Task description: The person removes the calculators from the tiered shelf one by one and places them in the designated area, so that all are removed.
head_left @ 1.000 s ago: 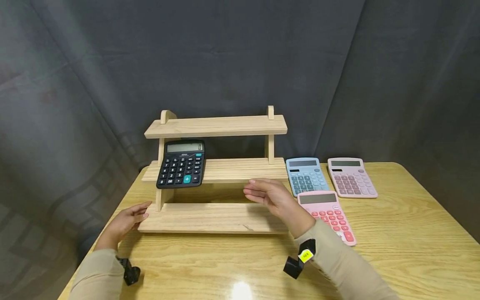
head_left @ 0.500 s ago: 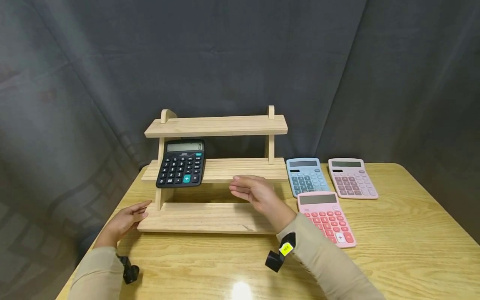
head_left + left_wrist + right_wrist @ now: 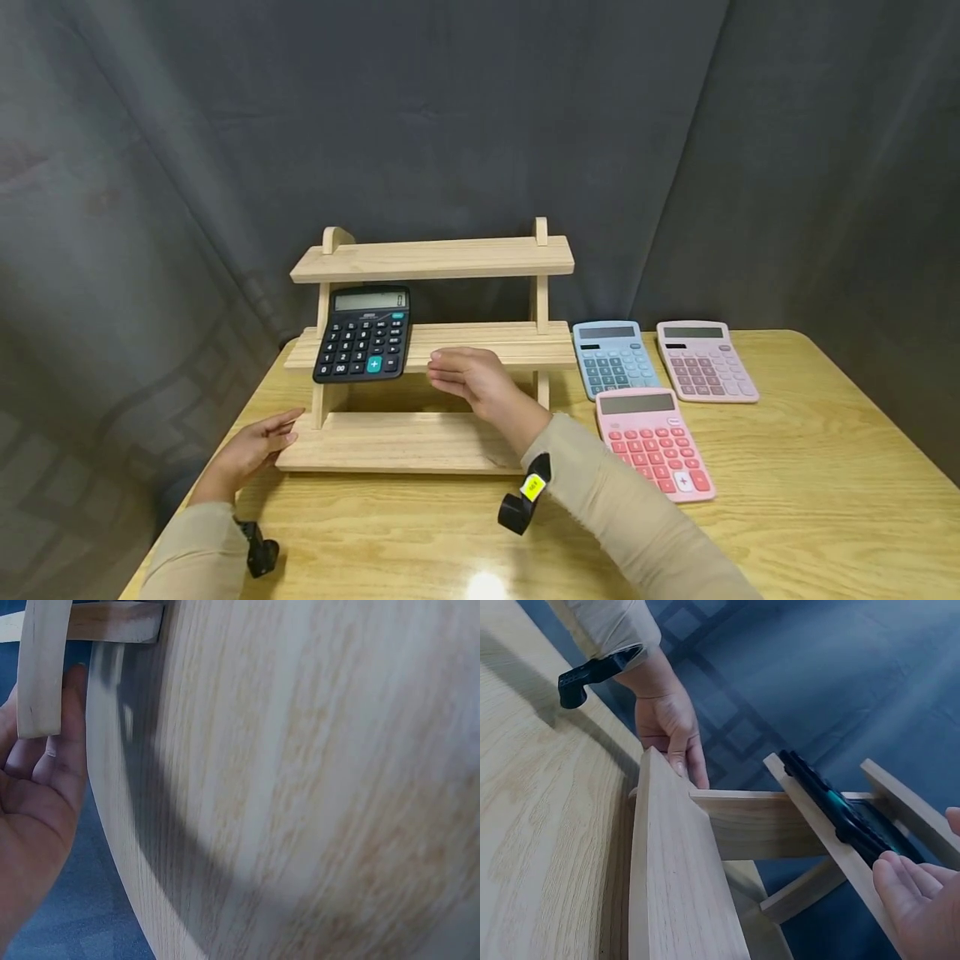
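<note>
A three-tier wooden shelf rack (image 3: pixel 420 260) stands on the table. Leaning on its middle tier, at the left, is a black calculator (image 3: pixel 363 335) with its display lit. My left hand (image 3: pixel 251 452) holds the left end of the bottom tier; in the left wrist view the fingers of that hand (image 3: pixel 41 802) lie around the wood's end. Fingers extended together, my right hand (image 3: pixel 480 385) is in front of the middle tier, right of the black calculator. Seen from the right wrist, the right fingertips (image 3: pixel 907 881) are close to the calculator's edge; whether they touch it is unclear.
On the table right of the rack lie a blue calculator (image 3: pixel 615 358), a pale pink calculator (image 3: pixel 705 362) and a brighter pink calculator (image 3: pixel 654 442). A dark grey curtain (image 3: pixel 480 108) hangs behind the wooden table (image 3: pixel 825 475).
My right hand has moved left along the middle tier toward the black calculator, uncovering more of the bright pink calculator. The left hand has stayed at the bottom tier's end.
</note>
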`<state>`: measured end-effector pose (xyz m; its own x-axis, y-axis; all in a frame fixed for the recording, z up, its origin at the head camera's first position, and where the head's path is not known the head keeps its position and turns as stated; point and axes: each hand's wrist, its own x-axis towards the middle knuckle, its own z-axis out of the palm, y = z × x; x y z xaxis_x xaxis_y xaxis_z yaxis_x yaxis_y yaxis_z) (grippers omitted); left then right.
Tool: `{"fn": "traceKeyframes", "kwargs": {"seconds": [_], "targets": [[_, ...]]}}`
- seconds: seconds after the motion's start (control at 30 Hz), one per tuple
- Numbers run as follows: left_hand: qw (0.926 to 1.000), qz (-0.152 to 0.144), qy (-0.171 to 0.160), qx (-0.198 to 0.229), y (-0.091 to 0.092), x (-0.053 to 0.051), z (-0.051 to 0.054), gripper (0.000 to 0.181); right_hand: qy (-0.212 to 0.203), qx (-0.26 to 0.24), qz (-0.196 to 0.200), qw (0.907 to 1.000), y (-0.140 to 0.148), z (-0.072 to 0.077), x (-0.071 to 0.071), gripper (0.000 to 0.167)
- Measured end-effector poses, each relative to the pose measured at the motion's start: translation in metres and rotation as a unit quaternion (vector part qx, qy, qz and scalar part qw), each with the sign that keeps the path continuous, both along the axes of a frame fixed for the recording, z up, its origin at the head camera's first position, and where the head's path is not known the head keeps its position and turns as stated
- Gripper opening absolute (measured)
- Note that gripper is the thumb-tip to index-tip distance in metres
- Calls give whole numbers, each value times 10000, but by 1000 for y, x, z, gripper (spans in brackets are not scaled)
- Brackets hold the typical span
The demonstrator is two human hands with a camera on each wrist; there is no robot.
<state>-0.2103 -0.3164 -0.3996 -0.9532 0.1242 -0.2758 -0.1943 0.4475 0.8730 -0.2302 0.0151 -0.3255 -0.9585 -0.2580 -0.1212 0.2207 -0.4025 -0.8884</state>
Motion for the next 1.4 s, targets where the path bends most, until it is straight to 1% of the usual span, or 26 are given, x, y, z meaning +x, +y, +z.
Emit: {"fn": "traceKeyframes", "kwargs": {"seconds": [0.27,0.57,0.73,0.9,1.03,1.17,1.4], "targets": [[9998,140,-154,1,-3,-1,0,55,-81,270,20,9996,-22,-2,-7,28],[9999,-8,-141,70,-2,-3,0,55,-226,355,-249,9988,-39,-4,-11,30],[9996,-13,-222,161,-4,-4,0,55,-287,395,-313,9983,-47,-5,-11,28],[9996,18,-230,184,-3,-3,1,55,-325,450,-401,9977,-53,-9,-12,31],[9996,4,-214,190,-2,-3,1,55,-357,355,-532,9973,-58,-13,-12,32],[9996,15,-226,195,-1,-3,1,55,-395,317,-616,9968,-62,-15,-12,38],[9995,57,-241,186,-1,-3,2,55,-468,232,-752,9958,-67,-15,-12,45]]}}
